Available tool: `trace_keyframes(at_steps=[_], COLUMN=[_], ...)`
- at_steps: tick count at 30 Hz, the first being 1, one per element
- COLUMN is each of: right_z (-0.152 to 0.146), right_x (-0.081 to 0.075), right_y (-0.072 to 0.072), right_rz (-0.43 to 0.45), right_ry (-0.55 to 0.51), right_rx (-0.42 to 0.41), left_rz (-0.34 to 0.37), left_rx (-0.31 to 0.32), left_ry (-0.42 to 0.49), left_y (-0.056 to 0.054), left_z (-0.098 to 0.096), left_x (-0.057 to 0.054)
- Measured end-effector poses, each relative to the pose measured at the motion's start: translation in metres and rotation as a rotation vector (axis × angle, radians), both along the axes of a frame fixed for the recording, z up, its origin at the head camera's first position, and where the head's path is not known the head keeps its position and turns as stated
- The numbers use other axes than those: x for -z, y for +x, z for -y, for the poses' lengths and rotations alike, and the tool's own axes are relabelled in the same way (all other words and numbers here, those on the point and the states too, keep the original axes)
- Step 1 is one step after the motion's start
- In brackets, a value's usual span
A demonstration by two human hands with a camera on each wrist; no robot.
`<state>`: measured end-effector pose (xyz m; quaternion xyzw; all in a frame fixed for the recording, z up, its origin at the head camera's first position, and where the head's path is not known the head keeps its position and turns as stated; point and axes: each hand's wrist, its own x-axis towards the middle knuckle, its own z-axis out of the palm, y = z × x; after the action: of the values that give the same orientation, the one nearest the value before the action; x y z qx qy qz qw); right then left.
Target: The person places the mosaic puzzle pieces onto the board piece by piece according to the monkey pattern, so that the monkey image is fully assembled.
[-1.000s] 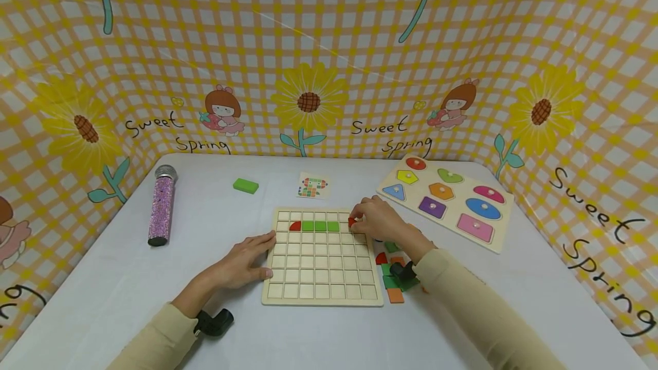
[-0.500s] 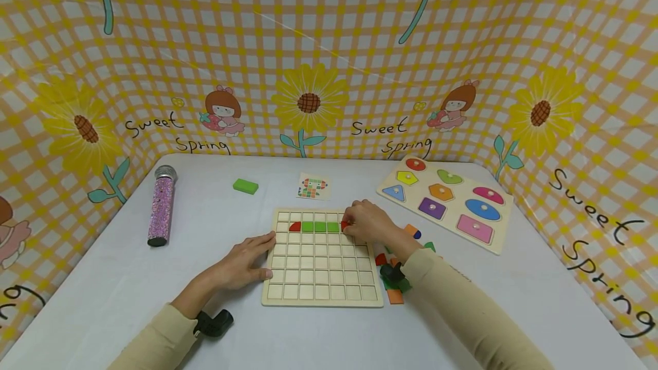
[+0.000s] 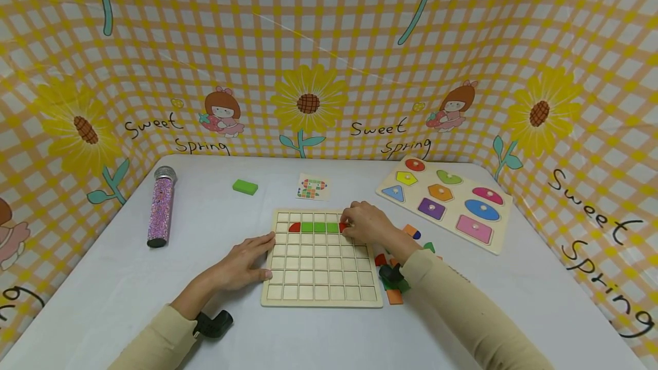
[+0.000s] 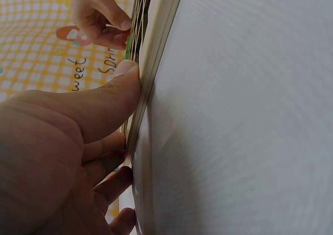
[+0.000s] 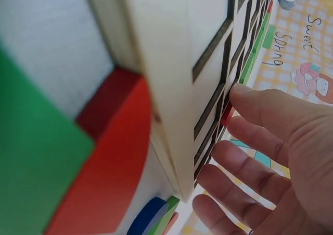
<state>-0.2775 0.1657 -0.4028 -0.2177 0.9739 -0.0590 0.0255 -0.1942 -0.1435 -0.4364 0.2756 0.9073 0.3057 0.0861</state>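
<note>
Two hands on the grid board (image 3: 321,261). Right hand (image 3: 369,222): thumb and index nearly together, pinching a red tile (image 3: 342,227). Tile sits right at the fingertips, on the board, second row from the far edge, just right of three green tiles (image 3: 320,227). Fingers hide part of it; can't tell if it's fully seated. Right wrist view has the red between thumb and index, other three fingers fanned loosely, holding nothing.

Left hand (image 3: 240,261): no grasp, fingers extended, thumb spread away from them, touching the board's left side. Well apart from the pinched tile, across the board. Left wrist view: thumb and fingertips against the rim.

Another red tile (image 3: 295,227) at the left end of the green run, same row. Loose tiles (image 3: 394,297) lie in a pile just beyond the board's right edge, partly under the right forearm.

Rest of the tabletop (image 3: 113,296): pattern card (image 3: 311,186) beyond the board, green block (image 3: 245,186) left of the card, glittery microphone (image 3: 161,207) far left, knobbed shape puzzle (image 3: 411,197) at far right.
</note>
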Motion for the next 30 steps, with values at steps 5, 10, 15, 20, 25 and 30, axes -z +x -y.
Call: trace_keyframes(at_steps=[5, 10, 15, 20, 25, 30], right_z=[-0.001, -0.006, -0.016, -0.031, -0.047, -0.063], right_x=[0.000, -0.004, -0.016, -0.023, -0.022, -0.014], right_y=[0.000, 0.006, 0.015, 0.020, 0.025, 0.026], right_rz=[0.004, 0.017, 0.026, -0.007, -0.012, 0.001], right_ry=[-0.010, -0.052, -0.120, -0.151, -0.156, -0.157], right_rx=[0.005, 0.001, 0.000, 0.000, -0.012, -0.090], left_rz=[0.002, 0.002, 0.006, 0.002, -0.005, -0.002], left_rx=[0.001, 0.004, 0.003, 0.005, 0.006, 0.012], left_ry=[0.006, 0.007, 0.007, 0.007, 0.007, 0.010], left_y=[0.000, 0.000, 0.000, 0.001, 0.000, 0.000], left_z=[0.000, -0.001, -0.001, 0.000, 0.000, 0.000], left_x=[0.000, 0.000, -0.001, -0.002, -0.002, -0.002])
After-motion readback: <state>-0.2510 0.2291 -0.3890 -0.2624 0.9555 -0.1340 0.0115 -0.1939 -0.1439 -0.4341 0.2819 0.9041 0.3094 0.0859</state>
